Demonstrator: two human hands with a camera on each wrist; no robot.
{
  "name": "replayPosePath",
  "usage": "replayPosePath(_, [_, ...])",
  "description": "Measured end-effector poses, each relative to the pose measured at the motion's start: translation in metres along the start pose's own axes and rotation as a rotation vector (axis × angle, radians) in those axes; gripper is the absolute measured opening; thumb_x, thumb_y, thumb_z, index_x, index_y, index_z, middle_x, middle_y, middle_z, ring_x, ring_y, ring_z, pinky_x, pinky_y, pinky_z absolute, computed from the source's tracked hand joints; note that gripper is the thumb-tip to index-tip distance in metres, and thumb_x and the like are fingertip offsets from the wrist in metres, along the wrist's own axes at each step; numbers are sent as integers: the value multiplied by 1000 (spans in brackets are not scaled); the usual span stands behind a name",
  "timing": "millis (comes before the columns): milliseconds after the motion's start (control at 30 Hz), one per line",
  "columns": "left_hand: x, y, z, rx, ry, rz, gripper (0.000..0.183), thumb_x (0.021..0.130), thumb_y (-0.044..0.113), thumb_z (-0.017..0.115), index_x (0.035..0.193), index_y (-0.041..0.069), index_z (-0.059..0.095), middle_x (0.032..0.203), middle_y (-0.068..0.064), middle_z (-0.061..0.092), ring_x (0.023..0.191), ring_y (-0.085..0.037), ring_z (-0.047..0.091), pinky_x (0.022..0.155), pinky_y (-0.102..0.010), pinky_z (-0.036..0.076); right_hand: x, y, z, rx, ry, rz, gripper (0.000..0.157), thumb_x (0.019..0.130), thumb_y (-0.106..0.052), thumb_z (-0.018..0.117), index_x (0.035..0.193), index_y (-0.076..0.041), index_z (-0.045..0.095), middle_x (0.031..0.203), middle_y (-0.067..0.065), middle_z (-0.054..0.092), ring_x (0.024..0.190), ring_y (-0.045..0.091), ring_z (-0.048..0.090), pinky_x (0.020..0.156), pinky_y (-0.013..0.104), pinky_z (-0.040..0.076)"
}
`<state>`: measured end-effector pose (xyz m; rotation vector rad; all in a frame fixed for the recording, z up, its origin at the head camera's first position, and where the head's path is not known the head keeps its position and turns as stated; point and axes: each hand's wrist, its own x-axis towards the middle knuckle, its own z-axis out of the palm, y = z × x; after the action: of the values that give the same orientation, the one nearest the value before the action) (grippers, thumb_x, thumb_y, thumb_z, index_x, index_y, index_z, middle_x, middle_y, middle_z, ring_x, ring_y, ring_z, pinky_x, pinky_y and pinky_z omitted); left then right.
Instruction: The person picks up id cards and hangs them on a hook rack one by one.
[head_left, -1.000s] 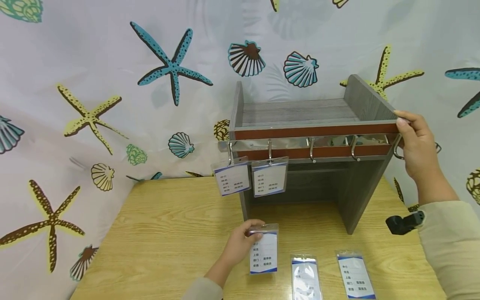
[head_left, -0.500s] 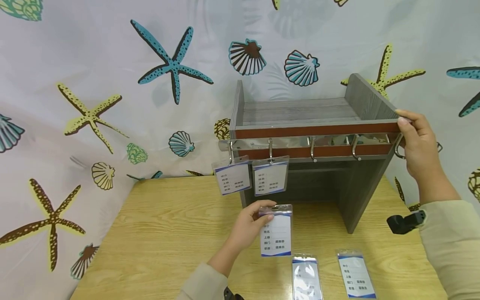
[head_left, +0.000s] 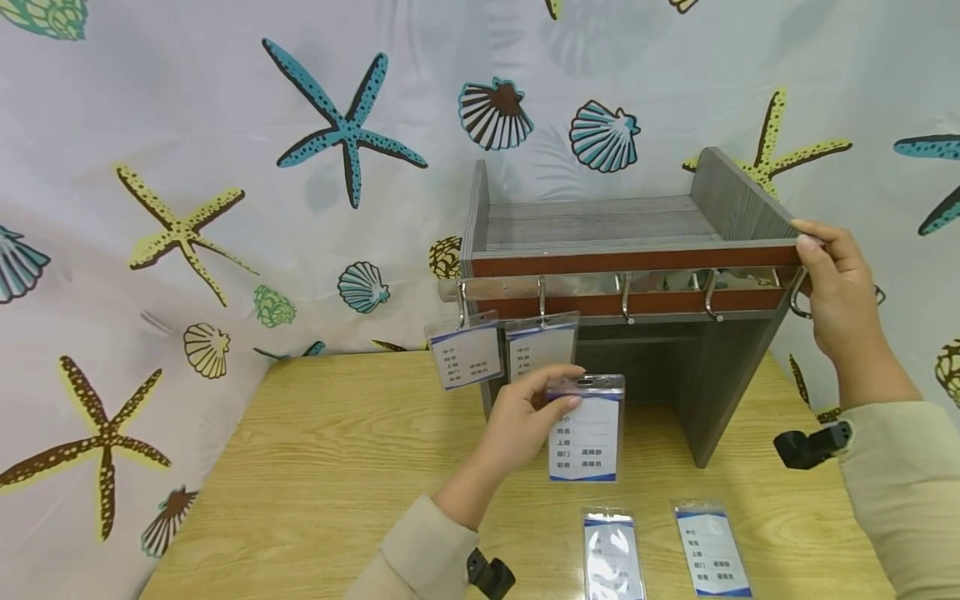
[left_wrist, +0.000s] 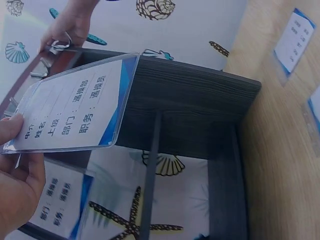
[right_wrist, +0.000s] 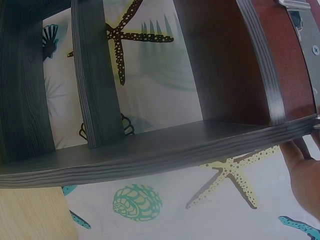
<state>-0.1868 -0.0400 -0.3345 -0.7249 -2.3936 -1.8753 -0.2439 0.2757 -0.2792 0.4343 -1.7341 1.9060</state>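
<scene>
My left hand (head_left: pixel 521 417) pinches a clear-sleeved name badge (head_left: pixel 585 437) by its top left corner, thumb in front. The badge hangs upright in front of the grey shelf (head_left: pixel 592 246), below the hook rail and apart from the hooks. In the left wrist view the same badge (left_wrist: pixel 75 107) shows its printed face. My right hand (head_left: pixel 843 292) grips the shelf's top right corner beside the rightmost hook (head_left: pixel 797 296). Two badges hang on the two leftmost hooks: one badge (head_left: pixel 467 357) at the far left, another badge (head_left: pixel 540 342) partly hidden behind my left hand.
On the wooden table (head_left: pixel 337 467) in front of the shelf lie two more badges, a nearer badge (head_left: pixel 613 554) and one farther right, a tilted badge (head_left: pixel 712 550). The middle hook (head_left: pixel 626 300) and another hook (head_left: pixel 709 296) hold nothing. A patterned curtain (head_left: pixel 225 100) stands behind.
My left hand has lifted the badge off the table, up and to the right, towards the rail. My right hand keeps its grip on the shelf corner.
</scene>
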Motion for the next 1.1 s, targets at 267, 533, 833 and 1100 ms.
replayPosePath(267, [15, 2, 7, -12, -1, 82, 27, 82, 11, 58, 109, 16, 58, 90, -1, 60, 68, -10, 53, 56, -25, 45, 1, -1, 1, -3, 1, -2, 28, 89, -19, 46, 115, -10, 50, 95, 1, 50, 84, 8, 50, 71, 16, 38])
replayPosePath(533, [24, 36, 12, 23, 16, 101, 25, 82, 4, 57, 107, 6, 58, 88, -8, 60, 62, -10, 47, 52, -19, 39, 0, 0, 0, -14, 6, -4, 28, 90, -18, 46, 116, -10, 50, 95, 1, 50, 85, 8, 50, 71, 16, 38])
replayPosePath(833, [45, 24, 23, 5, 6, 146, 28, 82, 6, 57, 110, 8, 57, 83, -6, 56, 60, -11, 48, 49, -19, 39, 0, 1, 0, 6, 2, -19, 27, 90, -17, 46, 115, -8, 51, 95, 2, 51, 83, 8, 51, 70, 17, 39])
replayPosePath(1100, [54, 28, 27, 39, 43, 77, 28, 83, 13, 57, 111, 19, 57, 72, -1, 51, 55, -11, 47, 45, -19, 38, 1, 2, 0, 37, -12, -31, 26, 90, -15, 45, 114, -7, 51, 94, 3, 51, 82, 9, 52, 69, 17, 41])
